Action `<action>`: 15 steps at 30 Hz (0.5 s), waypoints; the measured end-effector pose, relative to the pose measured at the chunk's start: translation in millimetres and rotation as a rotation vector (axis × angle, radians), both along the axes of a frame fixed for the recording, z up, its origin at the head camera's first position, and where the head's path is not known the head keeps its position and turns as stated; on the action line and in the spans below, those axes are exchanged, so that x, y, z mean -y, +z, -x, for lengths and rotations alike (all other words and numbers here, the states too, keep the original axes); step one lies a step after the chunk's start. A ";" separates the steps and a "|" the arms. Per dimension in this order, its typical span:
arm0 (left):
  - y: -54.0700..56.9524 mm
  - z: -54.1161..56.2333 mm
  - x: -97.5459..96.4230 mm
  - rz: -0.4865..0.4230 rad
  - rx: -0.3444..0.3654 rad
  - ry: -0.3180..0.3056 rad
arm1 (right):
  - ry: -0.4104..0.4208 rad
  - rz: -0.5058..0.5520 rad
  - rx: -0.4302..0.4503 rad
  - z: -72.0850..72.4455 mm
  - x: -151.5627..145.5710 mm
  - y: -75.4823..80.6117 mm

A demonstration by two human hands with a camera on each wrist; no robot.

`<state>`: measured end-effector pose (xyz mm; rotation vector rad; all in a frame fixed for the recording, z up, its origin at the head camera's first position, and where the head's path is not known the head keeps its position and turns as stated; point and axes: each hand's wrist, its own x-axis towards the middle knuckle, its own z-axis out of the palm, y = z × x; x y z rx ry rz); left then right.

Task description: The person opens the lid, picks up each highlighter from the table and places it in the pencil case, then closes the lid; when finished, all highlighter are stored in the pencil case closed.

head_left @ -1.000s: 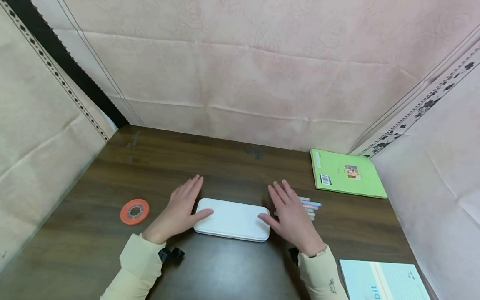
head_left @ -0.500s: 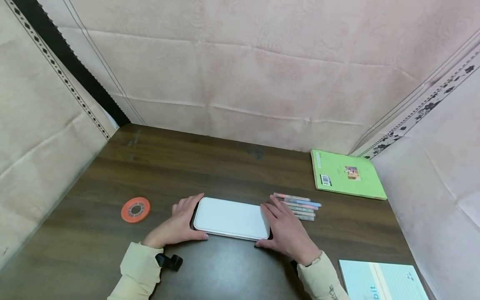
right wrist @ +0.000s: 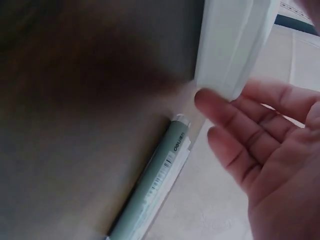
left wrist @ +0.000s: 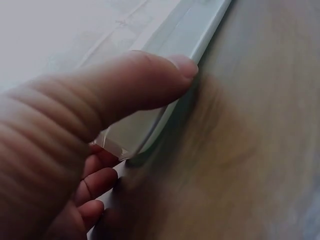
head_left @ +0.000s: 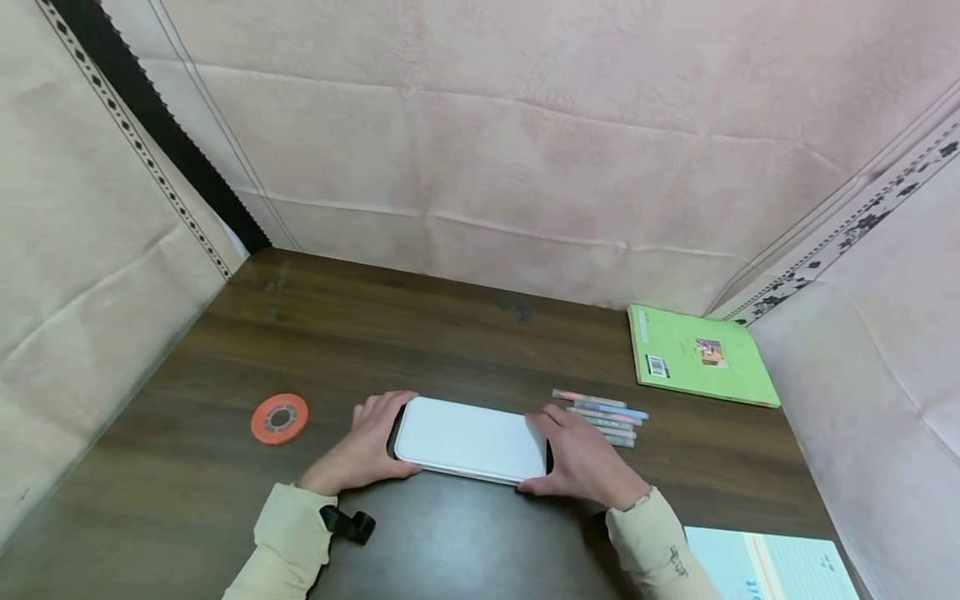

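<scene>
A white, flat case with rounded corners (head_left: 471, 440) lies lengthwise between my two hands on the dark wooden table. My left hand (head_left: 363, 447) grips its left end, the thumb along the near edge and the fingers round the far side. At the opposite end my right hand (head_left: 583, 460) holds it the same way. In the left wrist view the thumb (left wrist: 145, 82) lies along the case's side (left wrist: 177, 30). The right wrist view has fingertips (right wrist: 220, 110) at the case's corner (right wrist: 225, 50), close to a green marker (right wrist: 157, 175).
Several markers (head_left: 603, 421) lie just right of the case. An orange ring with a grey hub (head_left: 279, 419), perhaps a tape roll, lies to the left. A green book (head_left: 701, 354) is at the back right, a light blue notebook (head_left: 780, 562) at the front right. Cloth walls (head_left: 465, 167) enclose the table.
Both hands have come down from above the case's ends; thumbs moved from its top to the near edge, and the fingers closed round it. The case appears in about the same place.
</scene>
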<state>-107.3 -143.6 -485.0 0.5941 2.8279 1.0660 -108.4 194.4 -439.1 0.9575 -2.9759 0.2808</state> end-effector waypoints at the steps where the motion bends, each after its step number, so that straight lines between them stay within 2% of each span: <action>1: -0.5 0.0 -0.3 -0.001 -0.003 0.000 | 0.006 -0.003 0.009 1.3 -0.7 0.5; 6: -2.9 -1.0 -1.1 -0.004 -0.007 0.001 | 0.027 0.013 0.076 5.6 -1.7 3.7; 12: -2.5 -1.6 0.3 -0.019 0.024 0.027 | 0.004 0.045 0.189 7.8 -4.4 10.6; 15: -2.0 -1.3 1.8 -0.017 0.037 0.035 | 0.020 0.084 0.214 10.0 -6.8 15.4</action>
